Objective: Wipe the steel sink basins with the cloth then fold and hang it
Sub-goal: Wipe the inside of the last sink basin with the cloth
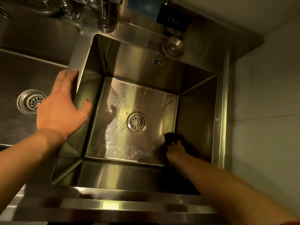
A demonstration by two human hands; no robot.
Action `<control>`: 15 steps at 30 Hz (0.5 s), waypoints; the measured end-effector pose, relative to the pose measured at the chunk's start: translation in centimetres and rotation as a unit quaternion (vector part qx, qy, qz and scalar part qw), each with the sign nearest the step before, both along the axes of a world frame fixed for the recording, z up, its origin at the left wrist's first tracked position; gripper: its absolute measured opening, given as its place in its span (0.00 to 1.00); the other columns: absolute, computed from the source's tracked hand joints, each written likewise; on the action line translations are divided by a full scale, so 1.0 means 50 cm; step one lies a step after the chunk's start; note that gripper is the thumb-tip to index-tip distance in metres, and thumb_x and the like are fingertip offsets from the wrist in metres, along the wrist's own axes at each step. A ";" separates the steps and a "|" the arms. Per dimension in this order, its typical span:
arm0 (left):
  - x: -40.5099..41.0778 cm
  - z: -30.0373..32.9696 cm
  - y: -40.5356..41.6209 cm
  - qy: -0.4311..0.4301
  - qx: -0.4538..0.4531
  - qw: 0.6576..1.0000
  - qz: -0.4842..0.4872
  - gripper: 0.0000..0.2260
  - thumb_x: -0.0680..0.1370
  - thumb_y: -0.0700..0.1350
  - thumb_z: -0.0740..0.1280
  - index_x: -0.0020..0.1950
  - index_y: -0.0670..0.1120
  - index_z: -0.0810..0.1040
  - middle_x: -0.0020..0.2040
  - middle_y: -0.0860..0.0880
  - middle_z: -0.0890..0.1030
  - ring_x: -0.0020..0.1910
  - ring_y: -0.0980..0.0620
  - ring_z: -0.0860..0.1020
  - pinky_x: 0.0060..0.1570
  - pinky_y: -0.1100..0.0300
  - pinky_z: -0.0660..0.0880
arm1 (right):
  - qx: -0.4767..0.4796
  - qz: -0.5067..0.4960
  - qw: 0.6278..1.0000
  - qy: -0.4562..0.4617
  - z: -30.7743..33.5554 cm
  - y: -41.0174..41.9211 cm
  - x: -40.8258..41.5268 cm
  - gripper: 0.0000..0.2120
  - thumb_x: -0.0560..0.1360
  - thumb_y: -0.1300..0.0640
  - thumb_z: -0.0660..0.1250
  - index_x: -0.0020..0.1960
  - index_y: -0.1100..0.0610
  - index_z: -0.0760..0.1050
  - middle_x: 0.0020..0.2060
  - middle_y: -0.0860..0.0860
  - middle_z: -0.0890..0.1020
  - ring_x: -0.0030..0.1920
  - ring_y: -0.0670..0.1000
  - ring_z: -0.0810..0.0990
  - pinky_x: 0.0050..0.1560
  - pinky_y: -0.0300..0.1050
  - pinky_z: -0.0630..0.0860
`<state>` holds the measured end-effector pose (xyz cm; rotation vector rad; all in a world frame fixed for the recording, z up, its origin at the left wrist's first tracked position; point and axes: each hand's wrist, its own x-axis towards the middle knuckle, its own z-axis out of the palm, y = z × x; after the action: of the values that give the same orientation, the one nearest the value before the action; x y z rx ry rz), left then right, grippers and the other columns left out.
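Note:
A deep steel basin [142,65] fills the middle of the view, its floor wet with droplets around a round drain [137,122]. My right hand [176,151] is down at the basin's near right corner, fingers curled on a dark cloth [172,137] pressed against the floor. My left hand [62,105] rests flat with spread fingers on the steel divider [75,54] between the two basins. A second basin [14,75] lies to the left with its own drain [31,101].
A faucet base [106,20] stands behind the divider. A steel drain stopper [172,47] sits on the back ledge, under a dark label [174,17]. A pale wall [266,95] borders the sink on the right. The front rim [113,205] runs below.

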<state>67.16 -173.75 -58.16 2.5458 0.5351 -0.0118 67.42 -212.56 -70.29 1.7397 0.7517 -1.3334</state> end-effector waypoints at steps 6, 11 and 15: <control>0.000 -0.002 -0.002 0.009 0.011 1.000 -0.007 0.39 0.71 0.61 0.63 0.81 0.63 0.54 0.83 0.55 0.58 0.59 0.31 0.81 0.51 0.36 0.79 | 0.024 0.027 0.999 0.037 0.032 -0.015 -0.060 0.21 0.82 0.55 0.64 0.73 0.56 0.71 0.73 0.61 0.68 0.73 0.65 0.64 0.73 0.70 0.59; -0.001 -0.003 0.000 0.002 0.009 1.000 -0.011 0.39 0.71 0.61 0.62 0.81 0.62 0.53 0.83 0.55 0.58 0.61 0.33 0.81 0.50 0.39 0.80 | 0.064 0.074 0.995 0.012 0.049 0.014 0.013 0.20 0.81 0.53 0.65 0.72 0.55 0.73 0.73 0.60 0.67 0.73 0.65 0.64 0.72 0.69 0.60; -0.004 -0.005 0.002 0.001 0.014 1.000 -0.014 0.38 0.72 0.61 0.63 0.81 0.62 0.54 0.83 0.57 0.58 0.54 0.33 0.83 0.46 0.42 0.80 | 0.142 0.105 0.984 -0.039 0.062 0.072 0.096 0.20 0.82 0.54 0.62 0.74 0.52 0.72 0.78 0.58 0.61 0.76 0.65 0.59 0.74 0.70 0.55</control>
<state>66.97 -173.65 -58.40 2.5812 0.5048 -0.0174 72.24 -208.95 -67.19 1.8607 1.0907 -1.0486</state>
